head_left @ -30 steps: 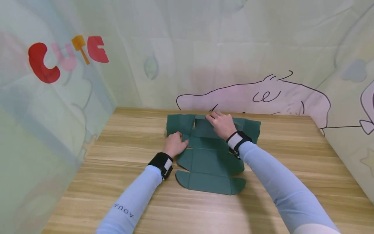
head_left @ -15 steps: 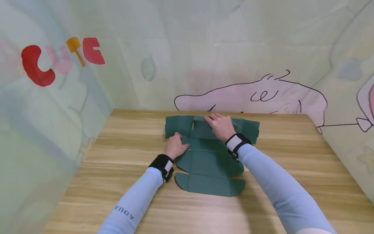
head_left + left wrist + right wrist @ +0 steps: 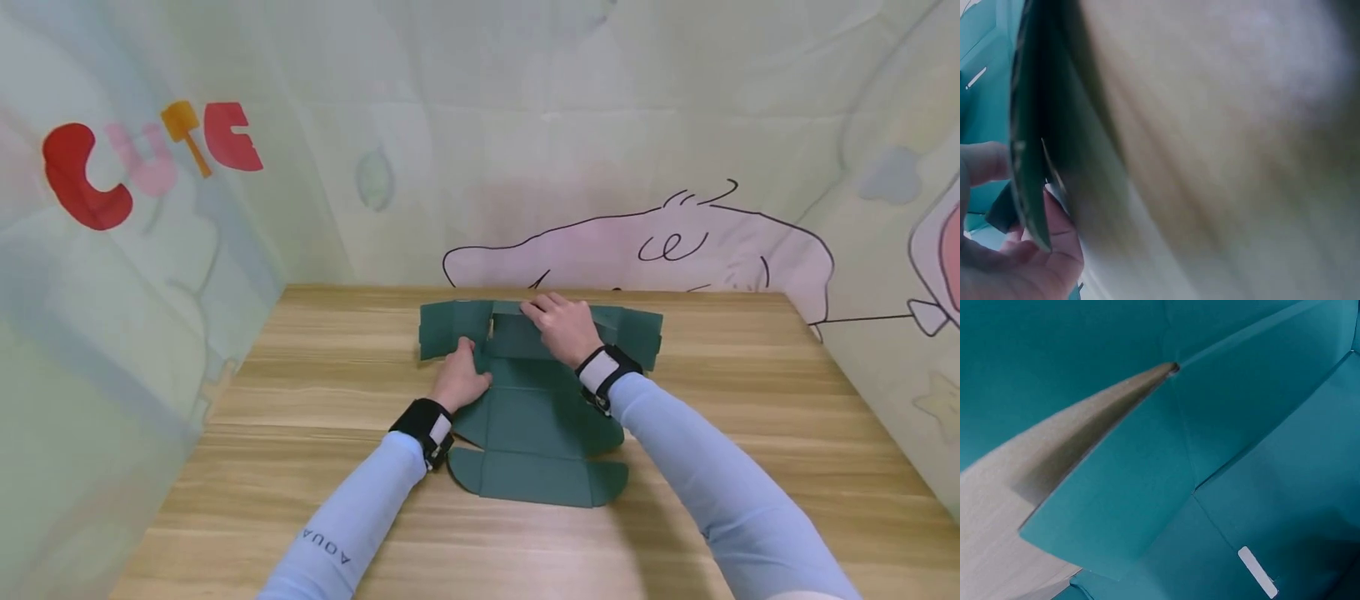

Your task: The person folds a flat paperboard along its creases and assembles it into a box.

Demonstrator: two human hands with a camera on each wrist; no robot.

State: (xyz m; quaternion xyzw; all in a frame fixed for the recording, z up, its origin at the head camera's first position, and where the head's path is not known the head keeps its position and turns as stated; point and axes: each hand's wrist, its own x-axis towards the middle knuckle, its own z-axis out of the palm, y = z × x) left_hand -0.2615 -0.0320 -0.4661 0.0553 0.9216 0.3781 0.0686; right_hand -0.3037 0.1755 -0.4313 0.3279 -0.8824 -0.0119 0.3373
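Note:
An unfolded dark green cardboard box (image 3: 534,421) lies on the wooden table, its rounded flaps towards me and its back panel (image 3: 517,335) folded up. At the box's left side, my left hand (image 3: 461,379) pinches a small side flap. The left wrist view shows thumb and fingers of the left hand (image 3: 1016,269) on either side of a green flap (image 3: 1029,125) with a raw cardboard edge. My right hand (image 3: 566,329) grips the top edge of the back panel, fingers bent over it. From the right wrist, creased panels and a flap (image 3: 1110,487) standing off the table show, with the hand out of frame.
Side wings of the box, left (image 3: 442,329) and right (image 3: 637,335), spread out at the back. Wooden table (image 3: 337,367) surrounds the box. A printed cloth wall (image 3: 600,125) rises right behind the table's far edge, with more cloth on both sides.
My left hand has shifted slightly right, over the box's left side, covering more of the rounded flap. The right hand keeps its hold on the back panel. The head view has drifted a little.

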